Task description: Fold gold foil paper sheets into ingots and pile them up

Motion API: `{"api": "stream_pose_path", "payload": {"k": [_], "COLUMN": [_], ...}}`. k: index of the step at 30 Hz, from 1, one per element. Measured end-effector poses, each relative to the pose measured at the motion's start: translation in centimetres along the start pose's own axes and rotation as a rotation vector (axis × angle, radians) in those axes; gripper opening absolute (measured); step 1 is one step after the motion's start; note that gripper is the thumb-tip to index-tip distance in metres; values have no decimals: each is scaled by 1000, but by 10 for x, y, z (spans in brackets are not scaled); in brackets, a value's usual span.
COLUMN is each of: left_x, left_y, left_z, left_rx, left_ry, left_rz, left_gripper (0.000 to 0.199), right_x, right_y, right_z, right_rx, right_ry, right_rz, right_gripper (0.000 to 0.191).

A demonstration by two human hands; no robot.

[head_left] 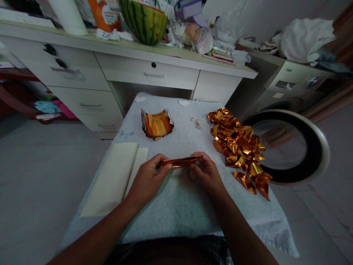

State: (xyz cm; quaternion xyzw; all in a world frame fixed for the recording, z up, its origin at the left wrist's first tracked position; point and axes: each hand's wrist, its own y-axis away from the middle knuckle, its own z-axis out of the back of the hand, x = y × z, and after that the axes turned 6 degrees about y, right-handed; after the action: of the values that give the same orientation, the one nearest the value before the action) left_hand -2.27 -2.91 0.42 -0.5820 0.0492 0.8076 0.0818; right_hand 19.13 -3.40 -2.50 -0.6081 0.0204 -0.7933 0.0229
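Between my two hands, a narrow folded strip of shiny copper-coloured foil paper (181, 162) is stretched level over the cloth-covered table. My left hand (151, 176) pinches its left end between thumb and fingers. The right end is pinched by my right hand (205, 171). Beyond them stands a curved stack of gold foil sheets (157, 124). To the right lies a heap of folded gold foil pieces (237, 141). Pale yellowish paper (113, 176) lies beside my left forearm.
The table's pale cloth (179, 209) hangs over its edges. A white drawer desk (154, 70) stands behind, bearing a watermelon (145, 22) and clutter. At the right, a washing machine's round door (292, 145) hangs open near the foil heap.
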Motion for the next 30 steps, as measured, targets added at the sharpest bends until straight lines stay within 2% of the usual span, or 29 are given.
{"api": "stream_pose_path", "payload": {"k": [8, 12, 16, 21, 24, 26, 28, 30], "left_x": [-4, -1, 6, 10, 11, 10, 9, 6], "left_y": [-11, -12, -12, -10, -8, -4, 1, 6], "left_z": [-9, -14, -19, -19, -18, -17, -17, -19], "left_rx": [74, 86, 33, 0, -124, -263, -331, -233], "left_ry": [548, 682, 726, 648, 440, 246, 72, -21], "left_rz": [175, 203, 207, 158, 83, -8, -122, -306], "left_gripper": [23, 30, 33, 32, 27, 26, 24, 14], "right_x": [8, 10, 9, 9, 9, 8, 8, 6], "right_y": [1, 0, 0, 0, 0, -1, -1, -2], "right_z": [-1, -1, -2, -2, -2, -2, -2, -3], "right_rx": [96, 72, 36, 13, -36, -81, -127, -164], "right_ry": [-460, -524, -519, -523, -500, -487, -463, -411], "right_rz": [-128, -179, -203, -194, -210, -215, -195, -150], "right_gripper": [16, 15, 14, 14, 16, 16, 16, 16]}}
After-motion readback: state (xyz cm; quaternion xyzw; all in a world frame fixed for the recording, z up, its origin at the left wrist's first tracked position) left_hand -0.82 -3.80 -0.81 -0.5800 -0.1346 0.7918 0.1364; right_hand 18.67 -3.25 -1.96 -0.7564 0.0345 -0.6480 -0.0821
